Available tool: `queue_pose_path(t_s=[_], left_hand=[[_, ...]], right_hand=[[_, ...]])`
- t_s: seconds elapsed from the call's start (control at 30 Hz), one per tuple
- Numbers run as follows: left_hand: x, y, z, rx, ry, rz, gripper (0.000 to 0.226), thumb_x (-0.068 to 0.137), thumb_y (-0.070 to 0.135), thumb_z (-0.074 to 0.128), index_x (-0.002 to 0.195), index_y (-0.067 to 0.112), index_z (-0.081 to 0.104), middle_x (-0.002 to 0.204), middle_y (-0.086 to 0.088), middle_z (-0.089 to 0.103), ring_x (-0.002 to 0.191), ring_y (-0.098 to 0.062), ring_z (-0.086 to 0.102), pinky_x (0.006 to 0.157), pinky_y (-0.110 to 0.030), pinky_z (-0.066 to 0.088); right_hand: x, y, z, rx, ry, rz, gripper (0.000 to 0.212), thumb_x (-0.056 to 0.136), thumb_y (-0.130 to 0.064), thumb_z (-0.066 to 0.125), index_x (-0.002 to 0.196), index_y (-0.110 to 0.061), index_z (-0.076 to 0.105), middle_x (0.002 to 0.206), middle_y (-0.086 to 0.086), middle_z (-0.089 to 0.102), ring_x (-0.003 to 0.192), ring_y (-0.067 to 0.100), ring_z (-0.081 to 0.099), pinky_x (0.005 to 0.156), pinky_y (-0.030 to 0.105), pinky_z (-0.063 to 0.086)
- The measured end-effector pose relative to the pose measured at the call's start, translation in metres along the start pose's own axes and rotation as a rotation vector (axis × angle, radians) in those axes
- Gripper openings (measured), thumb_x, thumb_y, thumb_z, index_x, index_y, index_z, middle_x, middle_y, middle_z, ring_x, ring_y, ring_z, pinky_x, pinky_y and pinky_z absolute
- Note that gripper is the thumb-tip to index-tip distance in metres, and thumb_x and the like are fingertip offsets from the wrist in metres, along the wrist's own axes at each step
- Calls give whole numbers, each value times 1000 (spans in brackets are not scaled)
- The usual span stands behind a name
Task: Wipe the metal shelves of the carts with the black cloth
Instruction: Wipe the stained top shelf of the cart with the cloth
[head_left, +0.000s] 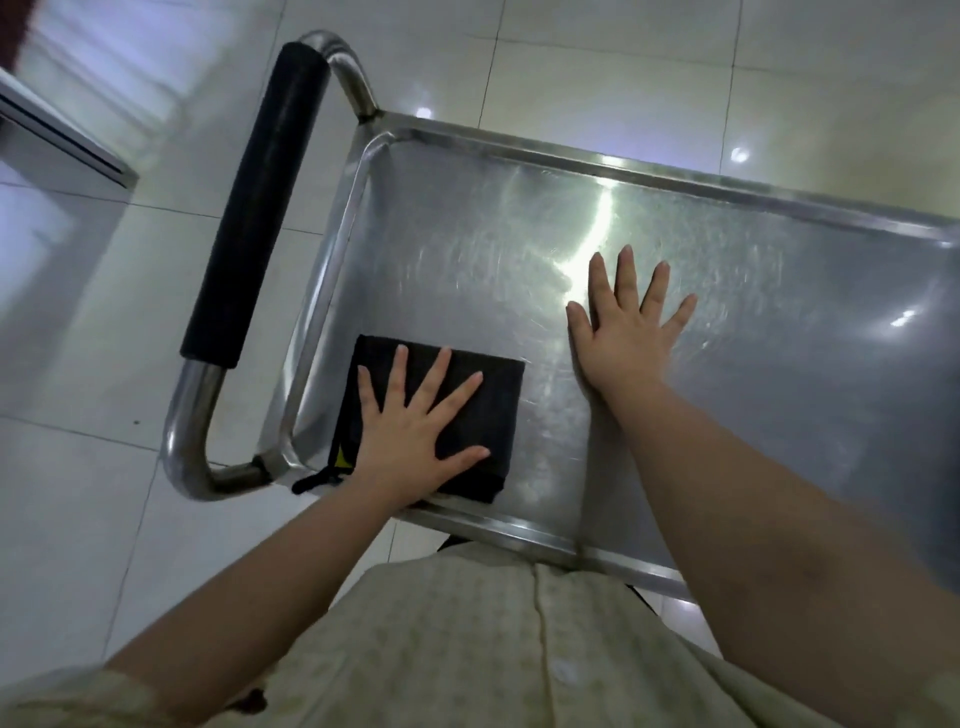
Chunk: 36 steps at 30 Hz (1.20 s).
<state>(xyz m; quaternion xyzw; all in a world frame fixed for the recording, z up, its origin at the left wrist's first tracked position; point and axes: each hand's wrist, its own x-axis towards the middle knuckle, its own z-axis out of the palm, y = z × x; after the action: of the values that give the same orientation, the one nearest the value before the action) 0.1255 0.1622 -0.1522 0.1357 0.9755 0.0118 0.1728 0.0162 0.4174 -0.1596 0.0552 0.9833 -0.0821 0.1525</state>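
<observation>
Black cloth (470, 415), folded into a flat rectangle, is laid on the metal shelf (753, 322) of the cart, in the near corner beside the handle end. It is pressed down by the left hand (410, 436), whose palm is flat and whose fingers are spread wide over the fabric; nothing is gripped, the cloth is only pinned under the palm. A small yellow tag and a black loop are seen at the cloth's near-left edge. The right hand (623, 332) is placed flat on the bare steel just to the right of the cloth, fingers fanned out and holding nothing. The shelf is bordered by a raised rim, and light streaks are reflected across its scuffed surface. The tubular handle (260, 208) with its black grip is seen to the left, over the pale tiled floor (104, 364).
</observation>
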Motion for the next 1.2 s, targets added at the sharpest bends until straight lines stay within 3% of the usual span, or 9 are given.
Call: queue_pose_path(t_s=[0.3,0.8,0.93,1.2], left_hand=[[60,-4,-30,-14,0,-132,85,76,90,15,148,55,-14,164,11,-18,147,-34,-25,111,-70,-13],[230,-46,-94,-7,37,-34,84,79,89,18,151,53,-8,165,10,-13,148,-35,-20,112,-70,-10],[198,-34,-79,-58,52,-60,84,80,88,14,152,51,-7,165,8,-12,149,-37,-19,112,-70,-8],[27,6,-5,-77,73,-122,81,84,86,14,155,47,5,166,5,1,150,-40,-8,112,-71,-7]], right_hand=[[-36,8,15,-112,11,-141,71,97,-66,13,157,-34,-7,165,2,-14,149,35,-19,116,61,-11],[-30,12,19,-145,60,-136,71,95,-67,6,157,-34,-5,165,1,-12,150,34,-16,118,61,-4],[-32,12,20,-149,42,-136,70,96,-67,7,156,-35,-7,165,0,-14,149,33,-18,118,60,-5],[-33,9,13,-143,15,-140,71,95,-67,9,157,-36,-7,165,0,-13,149,33,-20,118,58,-10]])
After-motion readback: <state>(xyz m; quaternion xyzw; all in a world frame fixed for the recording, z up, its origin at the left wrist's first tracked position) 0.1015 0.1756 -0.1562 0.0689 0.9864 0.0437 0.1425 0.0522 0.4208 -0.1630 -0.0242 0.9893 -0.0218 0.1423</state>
